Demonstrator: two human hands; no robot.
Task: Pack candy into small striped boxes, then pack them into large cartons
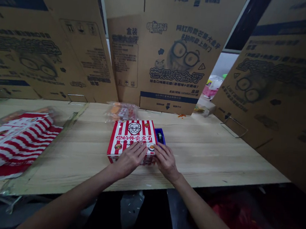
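Observation:
A red-and-white striped takeaway box (132, 134) with a cartoon face and Chinese print lies flat on the wooden table (205, 160). My left hand (130, 159) rests palm-down on its near part, and my right hand (166, 161) lies on its near right corner. Neither hand visibly grips the box. Just behind my right hand, a blue tape dispenser (160, 136) touches the box's right side. Its lower part is hidden by the box.
A clear bag of orange snacks (120, 112) lies behind the box. A pile of flat striped packaging (13, 143) covers the table's left side. Large printed cardboard sheets (165, 50) stand along the back and sides, with wire stands at their feet.

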